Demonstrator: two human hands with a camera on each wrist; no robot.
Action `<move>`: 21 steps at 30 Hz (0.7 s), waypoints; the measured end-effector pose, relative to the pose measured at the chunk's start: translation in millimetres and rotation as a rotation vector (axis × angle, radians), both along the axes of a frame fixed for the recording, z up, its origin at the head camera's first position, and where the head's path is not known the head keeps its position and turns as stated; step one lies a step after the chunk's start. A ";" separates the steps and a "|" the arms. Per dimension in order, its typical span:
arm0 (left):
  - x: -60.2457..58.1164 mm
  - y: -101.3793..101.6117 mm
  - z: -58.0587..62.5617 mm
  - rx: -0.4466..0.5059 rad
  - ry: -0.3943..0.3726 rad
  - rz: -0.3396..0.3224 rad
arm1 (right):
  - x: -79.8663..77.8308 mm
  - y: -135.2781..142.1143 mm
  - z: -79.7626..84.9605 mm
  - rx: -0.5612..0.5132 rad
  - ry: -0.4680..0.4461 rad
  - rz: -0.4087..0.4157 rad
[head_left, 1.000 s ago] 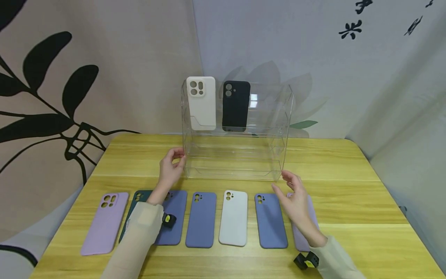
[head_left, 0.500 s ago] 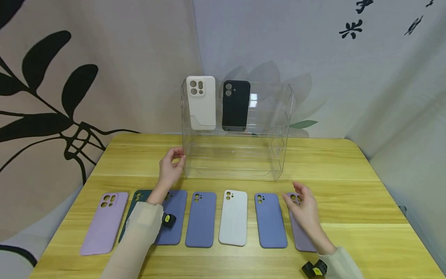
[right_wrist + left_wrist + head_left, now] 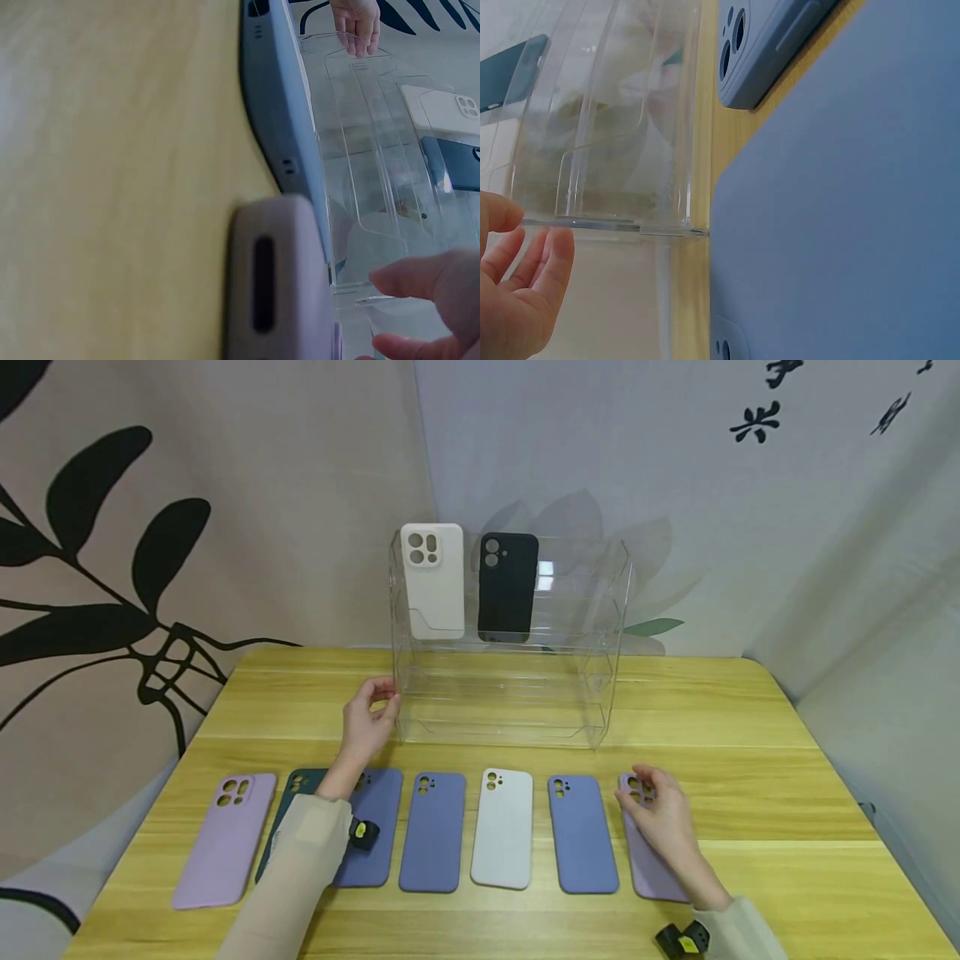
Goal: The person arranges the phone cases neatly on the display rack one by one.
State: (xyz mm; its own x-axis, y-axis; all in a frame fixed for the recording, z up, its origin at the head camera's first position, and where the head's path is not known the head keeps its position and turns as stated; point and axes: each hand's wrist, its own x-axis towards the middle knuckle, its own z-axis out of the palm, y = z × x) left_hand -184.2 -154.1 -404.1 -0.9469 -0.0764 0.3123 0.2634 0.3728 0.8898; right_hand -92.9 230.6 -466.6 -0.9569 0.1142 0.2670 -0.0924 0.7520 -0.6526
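My left hand (image 3: 366,720) pinches the left side panel of a clear acrylic display rack (image 3: 510,714); in the left wrist view the thumb and fingers (image 3: 551,274) lie on either side of the panel's edge. My right hand (image 3: 666,818) hovers at the camera-hole end of a light purple phone case (image 3: 651,864) at the right of the row. Its thumb and fingers are spread apart in the right wrist view, over the purple case (image 3: 289,277). A white phone case (image 3: 435,597) and a black phone case (image 3: 508,589) stand on the rack's upper tier.
Along the table's front lie a lilac case (image 3: 225,843), a dark green case (image 3: 281,810), several blue cases (image 3: 432,835) and a pale white-grey case (image 3: 502,831). My left forearm (image 3: 288,877) crosses over the green case and one blue case. A patterned curtain (image 3: 315,485) hangs behind.
My right hand has left the rack's front right corner and moved down and right to the top of the light purple case. The left hand stays at the rack.
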 end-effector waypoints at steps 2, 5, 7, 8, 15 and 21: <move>-0.4 0.1 -0.1 0.003 -0.004 0.002 | 0.2 0.8 1.1 0.017 -0.006 -0.002; -0.6 0.1 -0.3 0.004 -0.007 0.004 | 0.8 2.5 3.7 0.039 -0.033 -0.016; -0.4 0.2 -0.1 0.005 -0.005 0.004 | 1.6 4.3 5.8 0.055 -0.084 -0.036; -0.2 0.3 0.0 0.005 -0.005 0.005 | 2.0 5.4 6.9 0.063 -0.118 -0.046; 0.2 1.3 1.2 0.008 0.001 0.008 | 3.6 12.4 10.0 0.101 -0.280 -0.081; 0.5 1.3 1.0 0.002 -0.006 0.010 | 3.4 15.6 7.8 0.145 -0.276 -0.077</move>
